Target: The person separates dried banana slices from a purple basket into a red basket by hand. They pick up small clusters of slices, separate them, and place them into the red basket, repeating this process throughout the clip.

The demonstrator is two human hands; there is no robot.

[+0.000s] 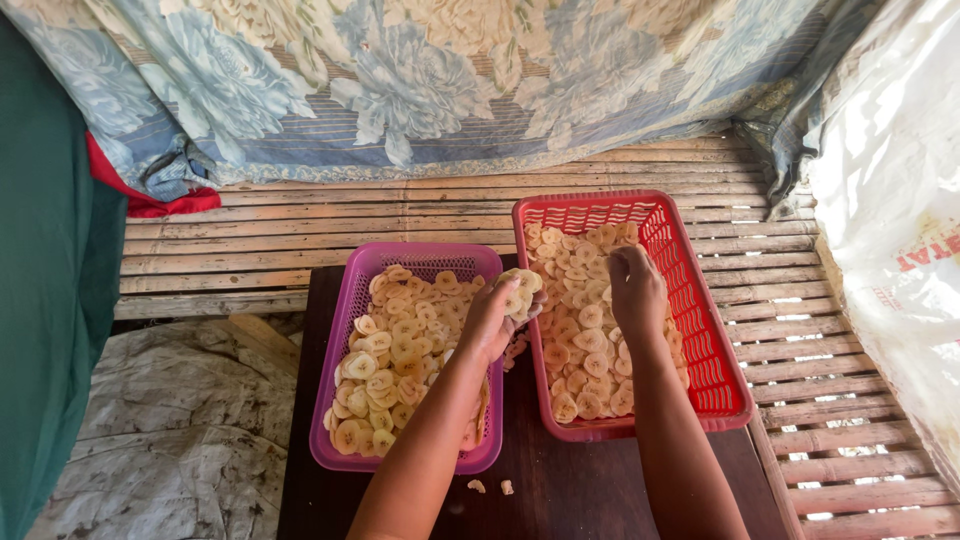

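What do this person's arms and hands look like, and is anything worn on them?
Both arms are bare from the bottom edge of the picture up to the fingers: no sleeves, gloves, watch or bracelets show. The left hand and the right hand show no rings on the parts that can be seen. The forearms are slim and straight, and no markings can be made out on them.

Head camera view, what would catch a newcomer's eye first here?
Two plastic baskets of pale yellow banana chips on a dark table: a purple basket on the left, a red basket on the right. The left hand holds a stack of chips between them, while the right hand reaches into the red one.
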